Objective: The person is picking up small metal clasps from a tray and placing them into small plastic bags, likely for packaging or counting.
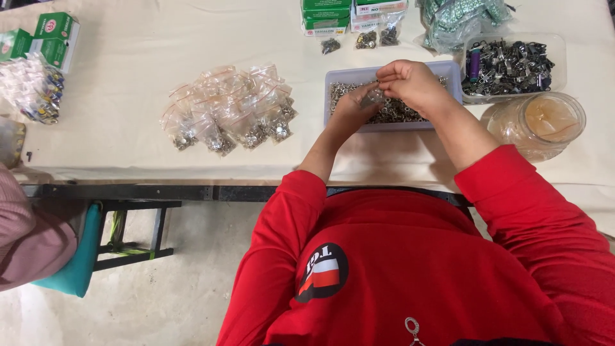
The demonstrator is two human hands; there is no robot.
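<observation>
- Nearest the camera, red sleeves [410, 269] reaching forward from the bottom edge to the table [128, 70].
- Both hands up over the tray [328, 83], a shallow pale box full of small metal rings.
- Left hand [354, 102] pinched shut on a small clear bag [373, 97], held just above the rings at the tray's middle.
- Right hand [410, 82] curled over the bag's top, fingertips together right at its mouth; whether anything is pinched between them, cannot tell.
- Just right of the tray, a round clear jar [538, 122] standing near the table's front edge.
- Left of the tray, well apart, a heap of filled bags [230, 109] with red-striped tops, metal bits inside.
- Behind the jar, a clear tub [512, 64] packed with dark metal clips, touching the tray's far right corner.
- Beyond the tray, three little bags [366, 40] in a row against green boxes [327, 16] at the far edge.
- Far right corner, a sack [455, 19] of greenish strips.
- Far left, more green boxes [54, 35] and a bag of coloured bits [38, 93].
- Lower left, off the table, a person's pink sleeve [29, 237] beside a teal stool [80, 256].
</observation>
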